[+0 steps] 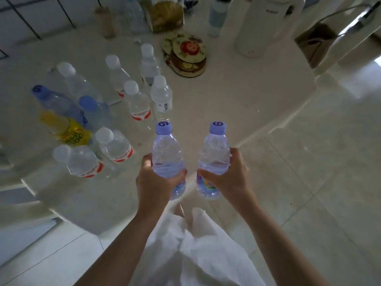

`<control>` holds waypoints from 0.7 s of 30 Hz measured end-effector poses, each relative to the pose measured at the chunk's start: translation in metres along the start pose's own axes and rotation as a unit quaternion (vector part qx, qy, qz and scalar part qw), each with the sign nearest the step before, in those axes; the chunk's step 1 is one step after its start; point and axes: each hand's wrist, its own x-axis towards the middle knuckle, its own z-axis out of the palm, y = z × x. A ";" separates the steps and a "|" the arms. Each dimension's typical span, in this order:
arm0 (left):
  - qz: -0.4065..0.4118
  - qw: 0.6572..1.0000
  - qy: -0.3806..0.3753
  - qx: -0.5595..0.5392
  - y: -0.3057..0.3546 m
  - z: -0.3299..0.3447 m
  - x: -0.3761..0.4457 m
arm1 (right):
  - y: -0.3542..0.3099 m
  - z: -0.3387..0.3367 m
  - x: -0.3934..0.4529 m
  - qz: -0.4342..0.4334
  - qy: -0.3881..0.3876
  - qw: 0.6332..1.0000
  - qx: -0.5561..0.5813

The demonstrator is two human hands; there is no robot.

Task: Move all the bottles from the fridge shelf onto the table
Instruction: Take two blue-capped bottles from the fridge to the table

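Note:
My left hand (153,183) grips a clear water bottle with a purple cap (166,149), held upright over the near edge of the white table (237,96). My right hand (228,176) grips a matching purple-capped bottle (215,155), upright beside the first, just off the table's edge. Several bottles stand on the table to the left: white-capped ones with red labels (137,104), a yellow bottle (66,130), blue-capped ones (92,110) and a white-labelled one (161,98). The fridge is out of view.
A stack of floral coasters (186,53) lies behind the bottles. A jar (165,15), more bottles and a white appliance (261,23) stand at the table's far side. A chair (338,38) is at the upper right. Tiled floor (309,172) lies to the right.

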 end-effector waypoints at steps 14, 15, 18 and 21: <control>-0.072 0.977 0.198 0.008 -0.009 0.049 0.066 | -0.027 0.033 0.113 -0.091 -0.139 0.986 0.021; -0.083 0.975 0.204 0.009 -0.011 0.052 0.070 | -0.028 0.035 0.118 -0.103 -0.148 0.983 0.018; -0.096 0.970 0.222 0.022 -0.018 0.059 0.082 | -0.026 0.046 0.131 -0.129 -0.160 0.978 0.032; -0.094 0.962 0.255 0.013 -0.025 0.064 0.090 | -0.032 0.058 0.141 -0.154 -0.176 0.971 0.052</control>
